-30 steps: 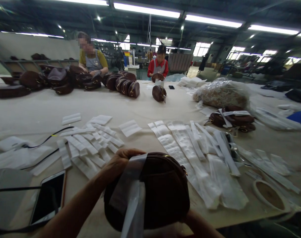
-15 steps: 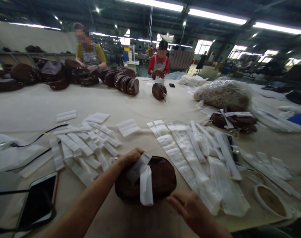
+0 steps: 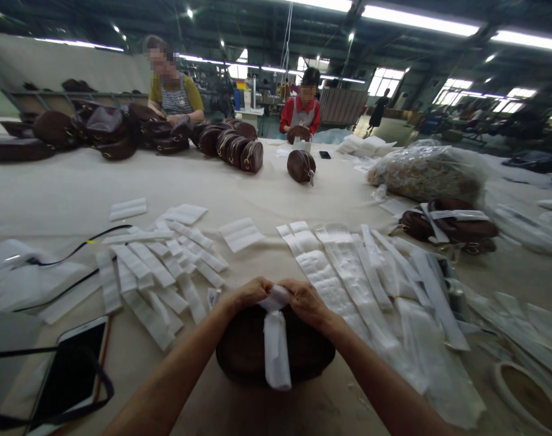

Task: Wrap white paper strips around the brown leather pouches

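Observation:
A dark brown leather bag (image 3: pixel 239 351) lies on the table right in front of me. A white wrapping strip (image 3: pixel 276 354) hangs over its near side, and its upper end is bunched at the top of the bag. My left hand (image 3: pixel 254 292) pinches that end from the left. From the right, my right hand (image 3: pixel 303 298) grips the same strip, with its fingers curled close to the left hand's. Both hands rest at the bag's upper edge, and the fingertips are partly hidden.
White folded strips (image 3: pixel 152 260) lie in a loose pile to the left, longer sheets (image 3: pixel 343 278) to the right. A phone (image 3: pixel 71 369) is at the near left, a round tape roll (image 3: pixel 528 393) at the near right. Wrapped bags (image 3: pixel 452 221) sit farther right. Two co-workers handle bags across the table.
My right hand has moved from the bag's lower right up to its top and taken hold of the strip beside my left hand. The view has shifted slightly.

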Action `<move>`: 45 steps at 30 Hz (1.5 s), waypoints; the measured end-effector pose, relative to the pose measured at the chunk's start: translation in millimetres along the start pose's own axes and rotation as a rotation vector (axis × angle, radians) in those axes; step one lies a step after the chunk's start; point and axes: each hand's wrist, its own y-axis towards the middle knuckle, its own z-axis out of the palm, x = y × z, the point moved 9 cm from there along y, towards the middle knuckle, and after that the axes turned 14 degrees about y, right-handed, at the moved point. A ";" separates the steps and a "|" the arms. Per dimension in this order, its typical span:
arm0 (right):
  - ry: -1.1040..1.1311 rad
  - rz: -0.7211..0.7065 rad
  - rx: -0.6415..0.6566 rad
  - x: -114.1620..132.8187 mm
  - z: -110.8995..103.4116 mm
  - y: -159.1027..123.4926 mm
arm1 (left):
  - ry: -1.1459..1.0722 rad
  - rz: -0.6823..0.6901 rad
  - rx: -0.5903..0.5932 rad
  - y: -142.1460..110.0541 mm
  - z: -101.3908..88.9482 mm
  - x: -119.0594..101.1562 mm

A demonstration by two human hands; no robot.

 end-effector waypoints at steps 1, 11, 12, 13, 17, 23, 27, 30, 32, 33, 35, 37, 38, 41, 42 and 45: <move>0.020 0.001 -0.014 -2.5 -2.0 0.6 | 0.025 0.009 -0.004 -0.4 -0.5 -1.9; 0.314 -0.132 -0.130 18.0 -8.6 -10.1 | 0.328 -0.019 -0.174 -11.8 -25.5 -14.2; 0.331 -0.135 -0.123 20.6 -7.3 -14.2 | 0.351 -0.030 -0.176 -11.4 -25.8 -13.9; 0.339 -0.139 -0.109 23.3 -5.4 -18.6 | 0.369 -0.039 -0.174 -10.6 -25.5 -13.6; 0.325 -0.191 -0.049 33.8 4.0 -37.1 | 0.404 -0.062 -0.168 -5.6 -23.4 -12.5; 0.373 -0.203 -0.048 29.3 11.4 -48.4 | 0.450 -0.065 -0.199 -18.7 -34.1 -25.9; 0.387 -0.216 -0.063 27.7 10.1 -48.9 | 0.516 -0.063 -0.375 -61.8 -43.9 -46.9; 0.406 -0.226 -0.061 28.4 9.1 -49.5 | 0.518 -0.024 -0.508 -96.9 -32.2 -59.7; 0.424 -0.232 -0.053 29.6 8.6 -49.9 | 0.425 0.045 -0.570 -111.5 -19.4 -63.9; 0.436 -0.235 -0.051 30.5 7.8 -50.2 | 0.366 0.076 -0.598 -115.8 -14.5 -64.1; 0.465 -0.236 -0.046 32.5 5.4 -50.5 | 0.269 0.102 -0.632 -118.4 -8.6 -60.8; 0.489 -0.224 -0.025 34.7 3.2 -50.8 | 0.222 0.086 -0.619 -115.3 -6.3 -56.3; 0.495 -0.214 -0.011 35.6 2.4 -51.2 | 0.206 0.081 -0.603 -113.4 -6.1 -55.3; 0.500 -0.191 0.030 38.0 1.9 -54.5 | 0.180 0.096 -0.565 -110.9 -6.8 -57.3; 0.503 -0.198 0.025 38.7 1.1 -56.5 | 0.180 0.111 -0.562 -111.3 -6.9 -58.8; 0.459 -0.272 -0.051 41.4 -2.7 -65.5 | 0.209 0.175 -0.584 -114.4 -6.0 -63.7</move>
